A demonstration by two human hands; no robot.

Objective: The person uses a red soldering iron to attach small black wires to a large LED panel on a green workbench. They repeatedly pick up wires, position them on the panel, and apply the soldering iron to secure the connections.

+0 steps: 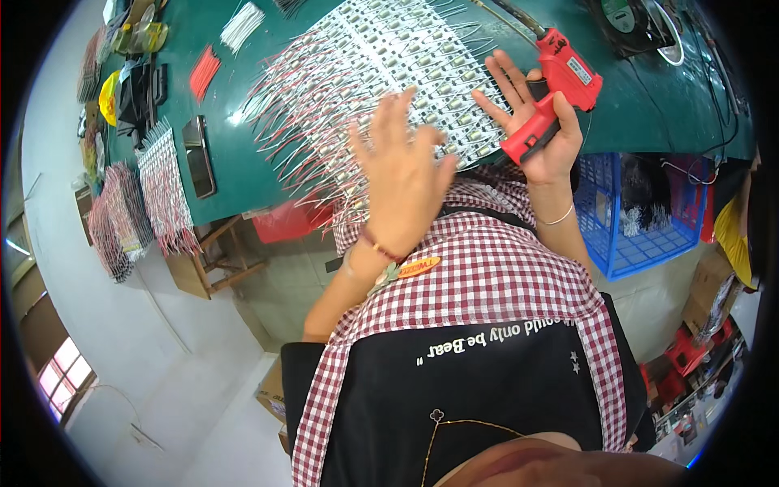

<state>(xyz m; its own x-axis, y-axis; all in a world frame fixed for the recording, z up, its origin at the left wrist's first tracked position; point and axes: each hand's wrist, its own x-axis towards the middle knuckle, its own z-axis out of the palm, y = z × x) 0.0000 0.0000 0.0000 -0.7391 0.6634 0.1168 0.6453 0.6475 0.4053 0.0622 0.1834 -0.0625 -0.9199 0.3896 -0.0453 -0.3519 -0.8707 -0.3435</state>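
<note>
A large panel of small white circuit boards [479,138] lies on the green table, set with rows of small cylindrical parts. Red and white wires [284,134] stick out along its left side. Over the panel's near part is my left hand [403,174], slightly blurred, fingers apart and nothing visible in them; whether it touches the boards I cannot tell. At the panel's right edge, my right hand [545,154] holds a red soldering gun [560,77] across the palm, thumb over its handle and the other fingers stretched out. The gun's dark barrel points to the far left.
Bundles of red wires [204,73] and white wires [242,27] lie on the green table [235,154] at left, near a dark phone [199,157]. Wired board strips [162,183] hang over the left edge. A blue crate [649,258] stands below right; a wire spool [625,20] sits far right.
</note>
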